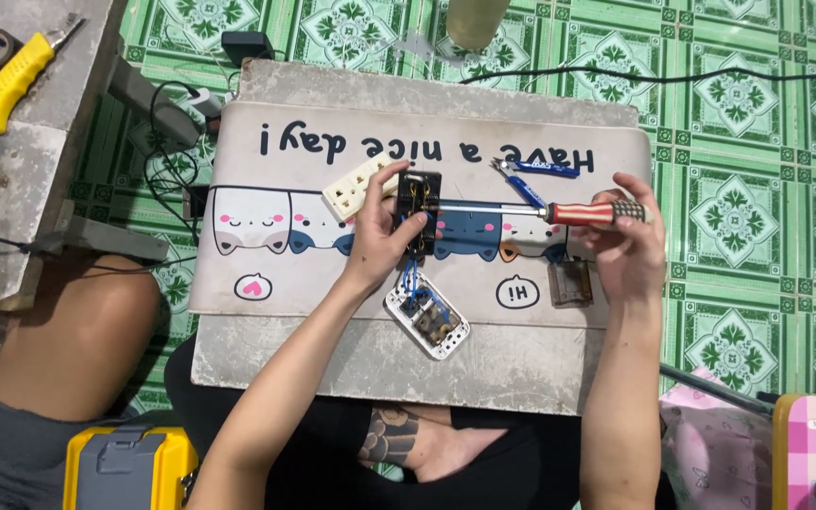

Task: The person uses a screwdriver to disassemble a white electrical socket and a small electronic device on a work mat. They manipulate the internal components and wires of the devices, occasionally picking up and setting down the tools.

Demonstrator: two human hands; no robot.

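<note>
Printed mat on low table

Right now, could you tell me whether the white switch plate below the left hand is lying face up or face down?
Face down: the white switch plate shows its back, with bare metal terminals and blue wires running up to the black module in the left hand.

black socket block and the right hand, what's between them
In the head view only the screwdriver spans that stretch: its metal shaft runs from the black block, held by the left hand, to the striped handle in the right hand.
</note>
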